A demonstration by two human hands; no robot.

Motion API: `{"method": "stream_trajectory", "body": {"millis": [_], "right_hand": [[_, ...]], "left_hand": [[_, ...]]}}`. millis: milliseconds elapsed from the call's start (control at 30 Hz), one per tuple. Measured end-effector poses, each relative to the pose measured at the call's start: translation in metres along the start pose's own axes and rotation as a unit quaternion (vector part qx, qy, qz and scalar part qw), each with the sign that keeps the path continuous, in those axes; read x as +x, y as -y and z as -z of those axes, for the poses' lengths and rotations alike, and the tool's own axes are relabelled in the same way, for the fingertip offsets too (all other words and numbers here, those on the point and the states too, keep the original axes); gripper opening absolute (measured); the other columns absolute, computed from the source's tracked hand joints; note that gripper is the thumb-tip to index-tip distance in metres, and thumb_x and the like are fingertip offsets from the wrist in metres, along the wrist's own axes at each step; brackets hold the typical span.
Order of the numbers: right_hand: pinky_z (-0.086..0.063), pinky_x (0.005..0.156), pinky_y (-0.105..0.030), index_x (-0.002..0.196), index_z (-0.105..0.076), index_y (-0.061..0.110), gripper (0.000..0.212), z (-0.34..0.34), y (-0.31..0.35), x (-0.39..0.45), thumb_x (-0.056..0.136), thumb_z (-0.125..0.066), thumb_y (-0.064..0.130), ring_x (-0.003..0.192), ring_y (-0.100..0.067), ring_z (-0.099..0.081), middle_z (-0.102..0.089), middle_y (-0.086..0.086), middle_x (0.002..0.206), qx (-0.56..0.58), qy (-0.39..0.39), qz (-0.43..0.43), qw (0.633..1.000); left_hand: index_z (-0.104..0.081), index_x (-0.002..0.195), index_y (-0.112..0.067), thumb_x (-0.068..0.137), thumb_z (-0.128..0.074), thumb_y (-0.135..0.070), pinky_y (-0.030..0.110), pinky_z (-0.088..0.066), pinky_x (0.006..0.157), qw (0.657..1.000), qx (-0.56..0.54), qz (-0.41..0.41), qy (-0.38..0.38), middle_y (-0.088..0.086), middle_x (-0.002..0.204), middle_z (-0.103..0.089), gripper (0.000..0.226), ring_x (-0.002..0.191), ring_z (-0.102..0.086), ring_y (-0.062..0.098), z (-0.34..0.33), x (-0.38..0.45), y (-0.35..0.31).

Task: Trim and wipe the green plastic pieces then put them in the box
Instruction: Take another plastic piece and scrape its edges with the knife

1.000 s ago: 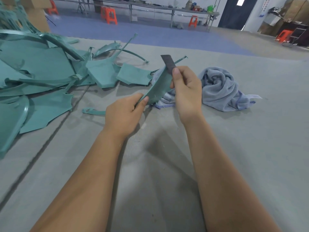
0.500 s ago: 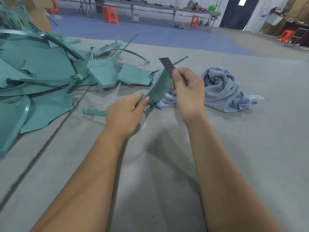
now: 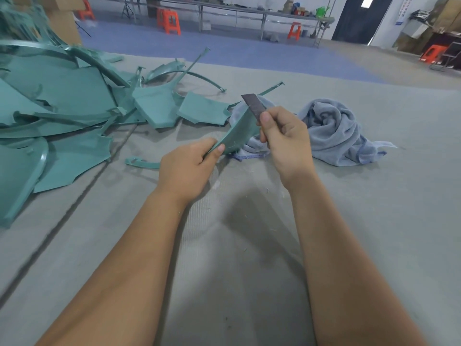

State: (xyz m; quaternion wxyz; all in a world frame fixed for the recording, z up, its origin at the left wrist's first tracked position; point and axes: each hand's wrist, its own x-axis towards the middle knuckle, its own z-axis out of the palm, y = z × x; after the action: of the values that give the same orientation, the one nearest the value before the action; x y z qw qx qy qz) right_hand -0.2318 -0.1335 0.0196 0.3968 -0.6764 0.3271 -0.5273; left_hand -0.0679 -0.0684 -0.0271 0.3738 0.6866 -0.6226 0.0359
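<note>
I see left hand [image 3: 185,168] pinching curved green plastic piece [image 3: 238,136], right hand [image 3: 285,139] gripping dark flat blade [image 3: 253,106] against its edge.

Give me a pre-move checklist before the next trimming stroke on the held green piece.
1. Left hand grips the green piece at its lower end: ok.
2. Right hand pinches the blade: ok.
3. Blade meets the piece's upper edge: ok.
4. Left fingers lie clear of the blade: ok.
5. Cloth lies beside the hands for wiping: ok.
6. Box for finished pieces located: cannot tell.
</note>
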Motion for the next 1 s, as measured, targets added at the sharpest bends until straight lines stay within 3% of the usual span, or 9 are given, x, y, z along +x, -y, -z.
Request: {"method": "stream_trajectory", "body": {"millis": [167, 333, 467, 600, 700, 767, 900, 1000], "right_hand": [[-0.032, 0.054, -0.014, 0.073, -0.057, 0.017, 0.027, 0.000, -0.008, -0.007, 0.098, -0.053, 0.008, 0.057, -0.007, -0.037, -0.043, -0.005, 0.062, -0.053, 0.073, -0.001, 0.996], [-0.036, 0.057, -0.011, 0.080, -0.060, 0.016, 0.024, 0.002, 0.003, -0.004, 0.100, -0.050, 0.009, 0.056, -0.002, -0.041, -0.047, 0.005, 0.059, 0.038, 0.001, 0.013, 0.999], [-0.037, 0.060, -0.009, 0.080, -0.059, 0.017, 0.025, -0.001, 0.006, 0.002, 0.100, -0.049, 0.008, 0.059, 0.002, -0.044, -0.049, 0.017, 0.059, 0.023, -0.012, 0.035, 0.999], [-0.035, 0.057, -0.013, 0.087, -0.059, 0.006, 0.016, -0.009, -0.003, 0.002, 0.100, -0.050, 0.008, 0.060, -0.005, -0.039, -0.044, 0.001, 0.066, 0.000, 0.005, 0.020, 1.000], [-0.035, 0.060, -0.025, 0.091, -0.058, -0.001, 0.018, -0.012, -0.012, 0.001, 0.101, -0.049, 0.010, 0.066, -0.018, -0.038, -0.043, -0.010, 0.070, 0.013, 0.024, 0.013, 1.000], [-0.035, 0.062, -0.030, 0.089, -0.058, 0.002, 0.018, -0.012, -0.014, 0.001, 0.101, -0.049, 0.011, 0.066, -0.020, -0.038, -0.044, -0.009, 0.070, 0.018, 0.033, 0.012, 0.999], [-0.037, 0.061, -0.018, 0.080, -0.057, 0.018, 0.024, -0.012, -0.015, 0.000, 0.101, -0.048, 0.009, 0.061, -0.005, -0.040, -0.046, 0.012, 0.062, 0.036, 0.050, 0.008, 0.998], [-0.035, 0.061, -0.018, 0.076, -0.055, 0.019, 0.026, -0.017, -0.017, -0.007, 0.099, -0.051, 0.008, 0.060, -0.004, -0.039, -0.043, 0.010, 0.061, -0.025, 0.088, 0.014, 0.996]], "left_hand": [[-0.050, 0.079, -0.017, 0.101, -0.036, -0.047, 0.037, -0.041, 0.060, 1.000, -0.001, 0.010, -0.003, -0.003, 0.059, -0.049, 0.039, 0.065, -0.051, 0.024, -0.001, 0.001, 0.001], [-0.057, 0.087, -0.016, 0.101, -0.035, -0.048, 0.035, -0.040, 0.059, 1.000, -0.003, 0.018, -0.003, -0.002, 0.059, -0.050, 0.041, 0.065, -0.052, 0.022, -0.001, 0.001, 0.000], [-0.056, 0.087, -0.016, 0.101, -0.035, -0.048, 0.033, -0.037, 0.058, 1.000, -0.001, 0.020, -0.003, -0.002, 0.060, -0.050, 0.041, 0.065, -0.052, 0.022, -0.001, 0.001, 0.000], [-0.058, 0.088, -0.016, 0.101, -0.035, -0.047, 0.034, -0.040, 0.060, 1.000, -0.008, 0.021, -0.001, -0.001, 0.064, -0.054, 0.041, 0.068, -0.053, 0.022, 0.000, 0.001, 0.000], [-0.061, 0.093, -0.018, 0.101, -0.034, -0.047, 0.037, -0.044, 0.065, 1.000, -0.013, 0.026, 0.001, -0.001, 0.069, -0.058, 0.040, 0.071, -0.054, 0.023, 0.000, 0.002, -0.001], [-0.061, 0.093, -0.018, 0.102, -0.034, -0.047, 0.037, -0.044, 0.065, 1.000, -0.012, 0.026, 0.001, -0.001, 0.069, -0.058, 0.041, 0.071, -0.054, 0.022, 0.001, 0.002, 0.000], [-0.061, 0.093, -0.019, 0.099, -0.030, -0.051, 0.037, -0.044, 0.065, 1.000, -0.013, 0.023, 0.003, -0.001, 0.070, -0.060, 0.045, 0.071, -0.054, 0.021, 0.001, 0.002, -0.001], [-0.054, 0.080, -0.018, 0.096, -0.029, -0.054, 0.035, -0.038, 0.060, 0.999, -0.030, 0.027, -0.011, -0.003, 0.065, -0.055, 0.047, 0.067, -0.051, 0.019, 0.002, 0.002, -0.001]]}}
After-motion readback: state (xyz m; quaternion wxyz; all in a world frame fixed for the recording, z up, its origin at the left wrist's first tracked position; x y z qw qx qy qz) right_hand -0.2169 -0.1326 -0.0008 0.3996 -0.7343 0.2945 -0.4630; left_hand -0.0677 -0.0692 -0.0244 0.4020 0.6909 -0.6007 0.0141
